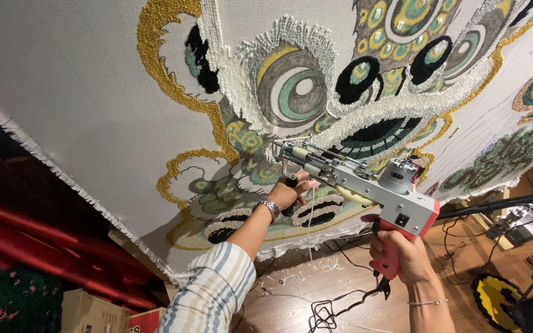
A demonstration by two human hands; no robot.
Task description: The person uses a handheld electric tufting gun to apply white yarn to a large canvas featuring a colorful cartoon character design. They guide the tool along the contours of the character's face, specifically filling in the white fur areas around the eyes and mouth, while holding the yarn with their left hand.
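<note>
I hold a grey and red tufting gun (365, 188) in both hands, its needle end against a stretched white backing cloth (75, 86). My left hand (290, 192), with a metal watch on the wrist, grips the black front handle under the gun's nose. My right hand (397, 248) is closed around the red rear grip. The cloth carries a partly tufted lion-dance face (316, 86) in gold, green, grey, white and black. A pale yarn strand (311, 216) hangs down from the gun.
A black power cable (328, 308) trails from the gun onto the wooden floor, where yarn scraps (316, 265) lie. Red fabric (38, 234) and cardboard boxes (94, 311) sit lower left. A yellow and black round rug (498, 299) and a black stand bar (501, 203) are at right.
</note>
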